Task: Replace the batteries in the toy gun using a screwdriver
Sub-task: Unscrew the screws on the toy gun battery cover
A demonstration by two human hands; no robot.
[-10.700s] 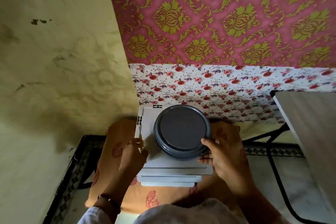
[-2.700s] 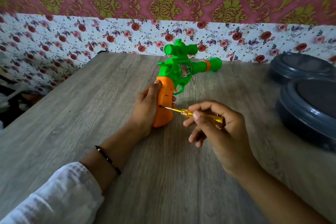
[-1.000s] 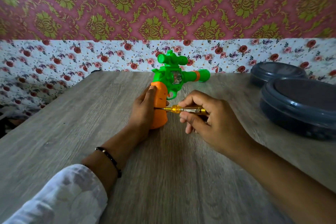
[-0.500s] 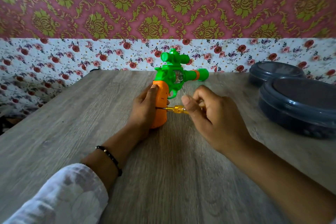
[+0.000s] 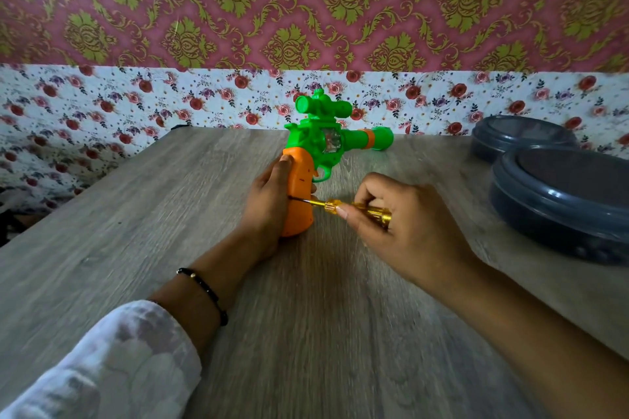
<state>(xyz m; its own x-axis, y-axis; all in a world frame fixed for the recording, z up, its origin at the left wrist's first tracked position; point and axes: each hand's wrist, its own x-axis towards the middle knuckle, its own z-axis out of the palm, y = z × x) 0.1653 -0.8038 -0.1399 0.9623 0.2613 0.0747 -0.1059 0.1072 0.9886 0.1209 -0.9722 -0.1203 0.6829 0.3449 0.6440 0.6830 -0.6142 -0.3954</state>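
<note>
— Since half a second ago, what has shifted?

— Right hand (image 5: 405, 228) has rolled over, so the yellow handle of the screwdriver (image 5: 354, 209) shows again past its knuckles. Fingers and thumb are curled round that handle, and the shaft tip meets the orange grip of the toy gun (image 5: 320, 153).

— And the left hand (image 5: 269, 204)?

— Wrapped round the back of the orange grip, holding the gun butt-down on the surface (image 5: 143, 224), barrel pointing right.

— Room to move?

— Bare wood spreads left of the hands and toward the camera. The surface's far edge runs just behind the gun against the floral wall (image 5: 204, 102); its left edge slants away at the corner.

— Any writing?

— None I can read.

— Counts?

— One gun, one screwdriver, two hands, two dark grey lidded containers: near container (image 5: 565, 201) and far container (image 5: 520, 136) at the right edge, overlapping in view. One black bracelet (image 5: 204, 289) on the left wrist.
</note>
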